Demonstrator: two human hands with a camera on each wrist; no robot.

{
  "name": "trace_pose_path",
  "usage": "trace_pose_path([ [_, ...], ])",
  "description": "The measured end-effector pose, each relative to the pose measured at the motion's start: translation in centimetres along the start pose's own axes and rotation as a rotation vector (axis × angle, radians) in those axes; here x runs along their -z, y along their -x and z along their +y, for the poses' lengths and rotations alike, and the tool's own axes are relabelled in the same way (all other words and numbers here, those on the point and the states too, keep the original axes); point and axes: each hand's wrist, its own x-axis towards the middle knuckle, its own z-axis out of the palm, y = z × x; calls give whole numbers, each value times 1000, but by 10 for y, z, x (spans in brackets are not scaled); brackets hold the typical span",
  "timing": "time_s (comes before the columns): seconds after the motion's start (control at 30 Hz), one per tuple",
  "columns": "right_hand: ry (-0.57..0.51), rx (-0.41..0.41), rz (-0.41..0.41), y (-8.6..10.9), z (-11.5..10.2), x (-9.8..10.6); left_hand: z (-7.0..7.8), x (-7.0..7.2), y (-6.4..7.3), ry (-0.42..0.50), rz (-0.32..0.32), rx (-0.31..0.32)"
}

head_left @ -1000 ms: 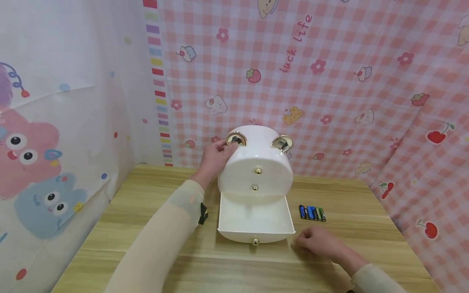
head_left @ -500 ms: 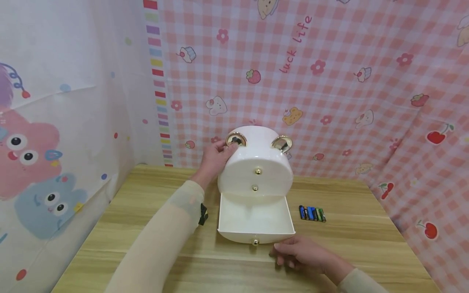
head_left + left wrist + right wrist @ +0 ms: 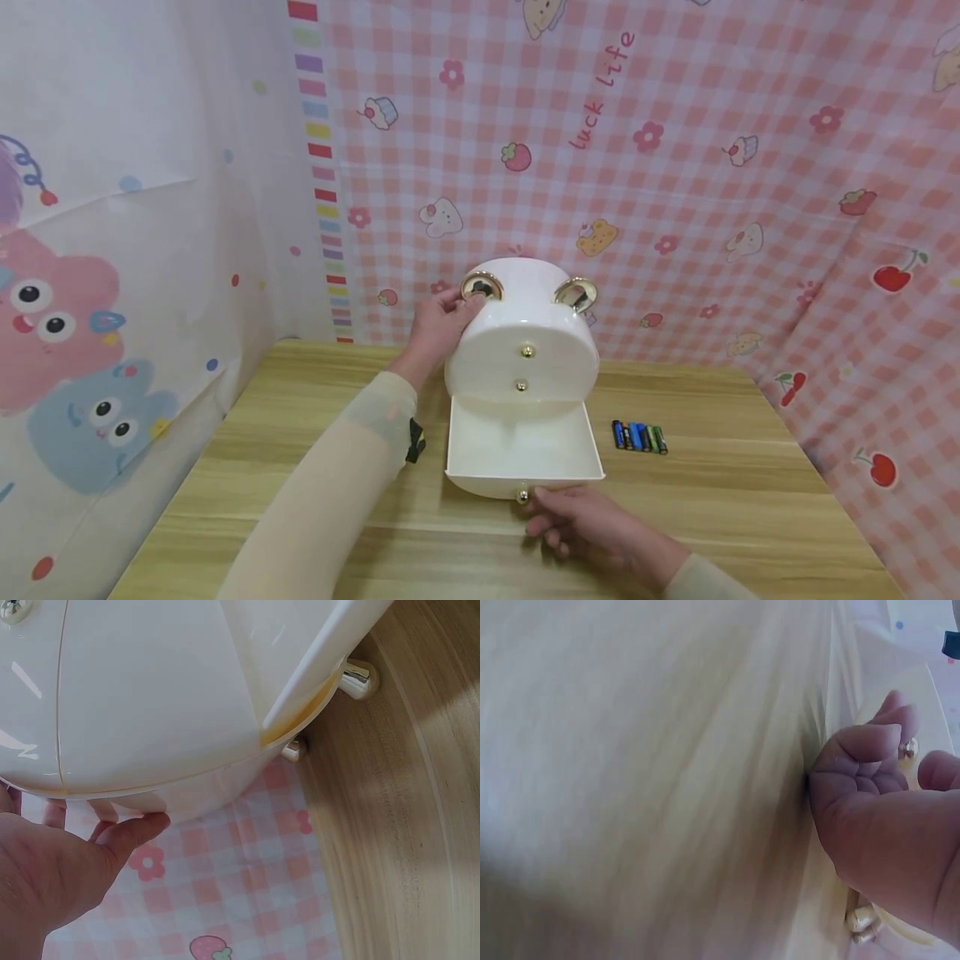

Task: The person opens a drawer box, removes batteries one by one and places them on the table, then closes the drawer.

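Note:
A white rounded box (image 3: 525,308) with gold-rimmed round ears and gold knobs stands on the wooden table. Its lowest drawer (image 3: 525,437) is pulled out, with bare white inside. My left hand (image 3: 441,321) rests against the box's upper left side, just below the left ear (image 3: 482,287); in the left wrist view its fingers and thumb lie along the white wall. At the drawer's front, my right hand (image 3: 581,521) is beside the gold knob (image 3: 522,495). The right wrist view has the knob (image 3: 908,750) between thumb and curled fingers, with a gap by the thumb.
Several small batteries (image 3: 639,437) lie in a row on the table (image 3: 720,517), right of the drawer. Pink checked cloth (image 3: 675,192) hangs behind the box, and a white printed cloth (image 3: 150,275) hangs at the left. A dark object (image 3: 416,440) is by the left sleeve.
My right hand has moved left along the drawer's front, from near its right corner to the knob. The left hand, box and batteries have kept their places.

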Motion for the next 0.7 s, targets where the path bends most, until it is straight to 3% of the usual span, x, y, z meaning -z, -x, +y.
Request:
trace_pose_path([
  [0.23,-65,-17,33,-4,0,-10,0,-1,1,58,-11,-37],
  [0.7,-103,-21,67,-6,0,-16,-1,-1,1,25,-3,-28],
])
